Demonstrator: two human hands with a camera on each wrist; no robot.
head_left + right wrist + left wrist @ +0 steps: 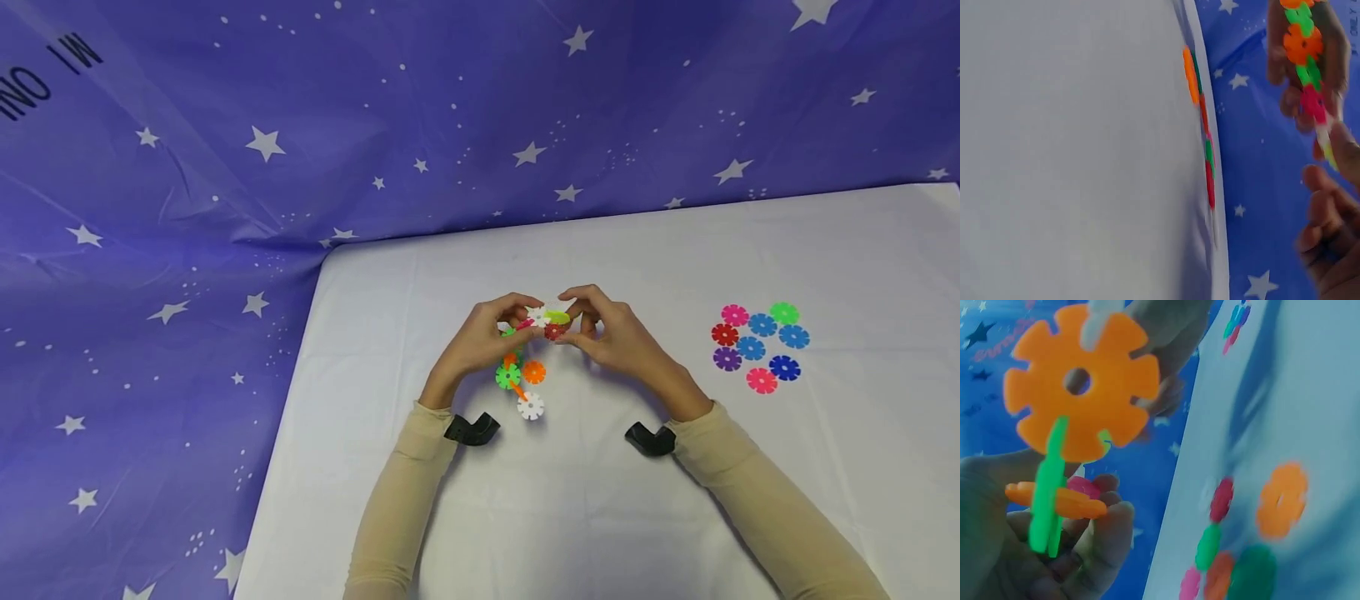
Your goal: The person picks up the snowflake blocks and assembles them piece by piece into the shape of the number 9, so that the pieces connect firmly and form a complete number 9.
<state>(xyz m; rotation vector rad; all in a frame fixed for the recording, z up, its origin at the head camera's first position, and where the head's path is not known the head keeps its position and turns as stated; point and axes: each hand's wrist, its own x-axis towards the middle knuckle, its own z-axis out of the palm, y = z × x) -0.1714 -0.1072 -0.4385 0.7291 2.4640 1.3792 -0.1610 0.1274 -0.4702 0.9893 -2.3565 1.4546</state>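
Plastic snowflake discs, slotted together into a chain (528,358), hang between our two hands above the white table (600,517). Our left hand (483,337) pinches the chain's upper end with curled fingers, and our right hand (611,333) pinches the same end from the other side, fingertips closed on a red disc (554,332) and a yellow-green disc (557,317) next to a white one. The two grips nearly touch.

Below the grips the chain trails toward us: a green disc (507,376), an orange disc (534,372) and, lowest, a white disc (530,406) close to the table; we cannot tell whether it touches the cloth. From the left wrist view the orange disc (1082,381) fills the frame with a green disc (1047,487) slotted edge-on into it, our left fingers (1100,537) curled beneath. The right wrist view shows the chain (1304,56) edge-on, with our right fingertips (1329,206) curled just below it.

Well off to the right of the grips, a loose cluster of spare discs (759,346) lies flat on the table: pink, red, purple, blue and green, packed side by side. Behind and to the left of the table hangs a purple starred cloth (225,167). Beige sleeves (397,508) cover both forearms, each with a black mount (471,428) at the wrist.
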